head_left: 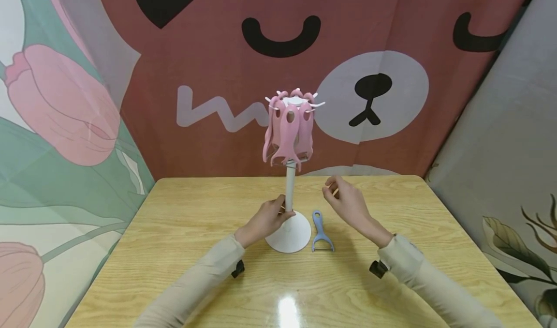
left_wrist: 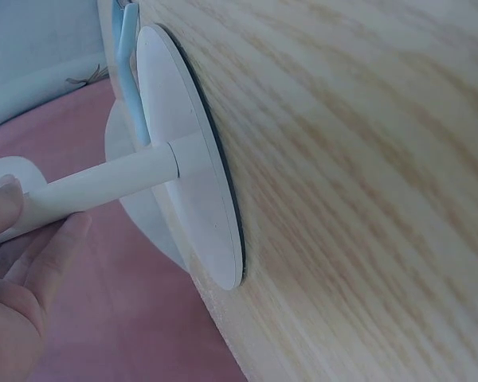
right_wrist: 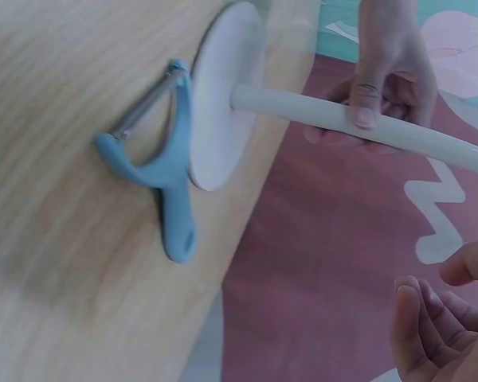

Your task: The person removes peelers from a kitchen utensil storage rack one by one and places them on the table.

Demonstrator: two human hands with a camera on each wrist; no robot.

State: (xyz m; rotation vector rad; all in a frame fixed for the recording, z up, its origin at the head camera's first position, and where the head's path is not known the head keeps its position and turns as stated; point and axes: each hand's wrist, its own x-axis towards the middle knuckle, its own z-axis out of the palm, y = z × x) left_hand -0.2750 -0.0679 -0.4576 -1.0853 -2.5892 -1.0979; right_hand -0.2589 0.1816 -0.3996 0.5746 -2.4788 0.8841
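A white stand (head_left: 289,185) with a round base (head_left: 290,238) stands upright on the table. Around its top, several pink peelers (head_left: 289,132) hang from white hooks. The person's left hand (head_left: 263,221) grips the lower post just above the base; thumb and fingers wrap the post in the left wrist view. To the right of the base lies a blue peeler (head_left: 319,227), its handle pointing away from the person and its metal blade (right_wrist: 147,103) toward them. Beyond this peeler, the right hand (head_left: 349,203) hovers with loosely curled fingers and holds nothing.
The wooden table (head_left: 196,270) runs back to a brown cloth (head_left: 209,67) printed with a bear's face. Printed cloths also hang at the left (head_left: 65,183) and right (head_left: 491,163). A dark wrist device (head_left: 378,269) sits by the right sleeve.
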